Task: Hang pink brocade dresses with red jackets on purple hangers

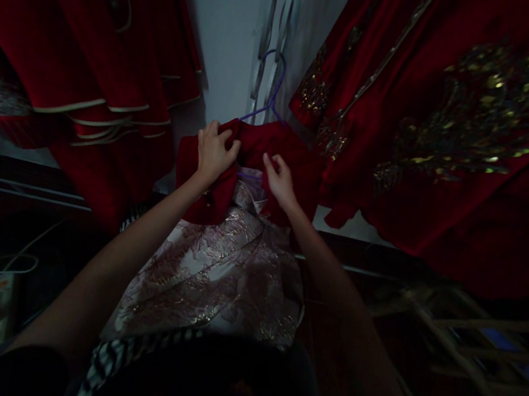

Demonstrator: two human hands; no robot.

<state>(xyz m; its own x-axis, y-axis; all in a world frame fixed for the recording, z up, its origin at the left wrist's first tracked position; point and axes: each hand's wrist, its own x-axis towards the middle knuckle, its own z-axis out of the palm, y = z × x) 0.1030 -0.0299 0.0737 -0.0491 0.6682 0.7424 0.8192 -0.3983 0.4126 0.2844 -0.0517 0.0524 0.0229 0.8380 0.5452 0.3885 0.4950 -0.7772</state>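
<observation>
At twelve o'clock, just above the middle of my view, a purple hanger [274, 95] hooks onto a metal strip [268, 19] against the pale wall, and a red jacket [256, 142] hangs from it over a pale brocade dress [226, 273]. My left hand [215, 151] lies on the jacket at about eleven, fingers bent over the cloth beside the neck opening. My right hand [278, 179] is at about one, thumb and forefinger near each other by the other front edge. In this dim light I cannot tell whether either hand has really closed on cloth.

To handle this well, I would judge, both fronts want the same light pull, taken at the edges, so the shoulders sit level and neither side drags the hanger round. The fingertips should stay clear of the metallic pattern on the brocade, which looks as if it could snag.

The hanger's hook points to twelve. The garments' long axis runs down from there towards six, leaning a little to seven, with the neck opening at the upper end, facing me, and the brocade spreading towards my body. Other red garments hang close by at ten [95, 28] and two [463, 103].
</observation>
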